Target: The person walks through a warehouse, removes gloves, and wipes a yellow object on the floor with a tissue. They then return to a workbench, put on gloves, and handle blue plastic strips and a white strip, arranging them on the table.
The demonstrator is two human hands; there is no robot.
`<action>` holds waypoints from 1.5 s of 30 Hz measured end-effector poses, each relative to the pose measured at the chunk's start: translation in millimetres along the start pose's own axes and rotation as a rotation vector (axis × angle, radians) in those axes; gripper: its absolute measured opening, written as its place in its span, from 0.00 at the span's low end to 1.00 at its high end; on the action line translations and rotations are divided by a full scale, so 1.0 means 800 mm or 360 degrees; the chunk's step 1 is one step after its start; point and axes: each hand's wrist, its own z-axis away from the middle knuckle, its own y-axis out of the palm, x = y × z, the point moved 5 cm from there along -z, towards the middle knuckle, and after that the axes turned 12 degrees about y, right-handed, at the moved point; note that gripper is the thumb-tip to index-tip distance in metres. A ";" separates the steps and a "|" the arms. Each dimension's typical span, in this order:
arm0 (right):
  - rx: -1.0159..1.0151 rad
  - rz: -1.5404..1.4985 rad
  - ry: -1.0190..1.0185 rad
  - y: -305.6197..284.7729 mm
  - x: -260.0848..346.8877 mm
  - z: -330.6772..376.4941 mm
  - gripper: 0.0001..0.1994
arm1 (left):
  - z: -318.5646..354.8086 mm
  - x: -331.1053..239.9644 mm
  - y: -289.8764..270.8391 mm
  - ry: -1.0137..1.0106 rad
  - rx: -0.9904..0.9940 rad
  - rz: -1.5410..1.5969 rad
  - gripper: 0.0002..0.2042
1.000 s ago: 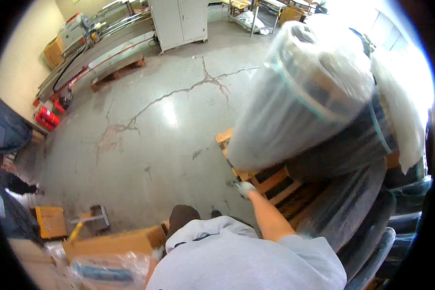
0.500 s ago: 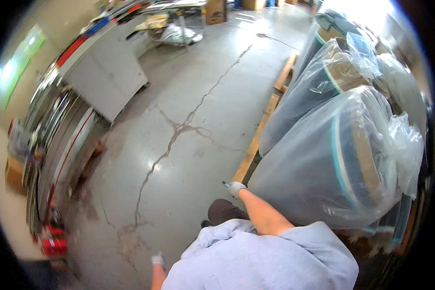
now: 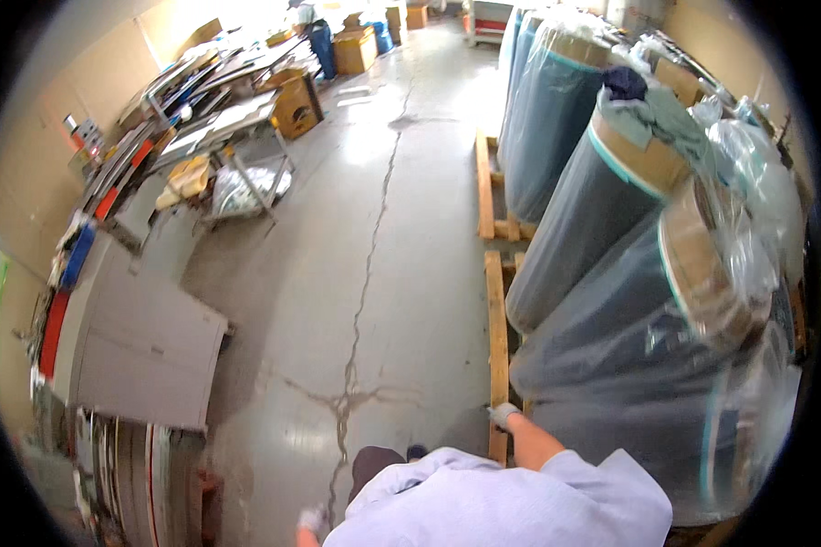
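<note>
A: Walking beside the wooden pallet [image 3: 495, 337], the person has the right hand [image 3: 502, 416] in a light glove just next to the big roll wrapped in clear plastic [image 3: 648, 383]. Is it holding something?

B: I see nothing in it. The fingers look curled a little, but the hand is small in the view and I cannot tell if the grip is wide or narrow. It hangs near the pallet edge, at the foot of the roll, and I cannot tell if it touches.

A: And the left hand [image 3: 312, 520]?

B: Low at the bottom edge, also gloved, above the concrete floor [image 3: 401, 255]. It looks empty; how it is closed I cannot tell.

A: What can go wrong here?

B: I think the foot can catch the pallet plank, because it sticks out beside the walking line. Also the crack in the floor [image 3: 367, 273] could trip a shoe. The rolls lean toward the aisle, so a push on one may shift it. The loose plastic may snag the glove.

A: And the left side?

B: The grey cabinet [image 3: 141, 351] and the cluttered metal worktop [image 3: 228, 137] make the aisle narrower.
</note>
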 end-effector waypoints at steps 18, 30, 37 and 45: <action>0.0303 -0.1672 0.0842 -0.467 0.248 -0.305 0.24 | -0.766 0.143 -0.952 -0.0027 -0.0524 0.0201 0.30; 0.0681 -0.0983 0.0980 -0.721 0.284 -0.721 0.33 | -1.201 -0.072 -1.442 0.0691 -0.0785 0.0099 0.21; 0.0213 -0.1103 0.0477 -1.275 0.552 -0.975 0.35 | -1.266 -0.077 -1.527 0.0115 -0.0209 0.0464 0.23; 0.0167 -0.1172 0.0512 -1.409 0.529 -1.302 0.25 | -1.583 -0.160 -1.862 0.0234 -0.0265 0.0429 0.26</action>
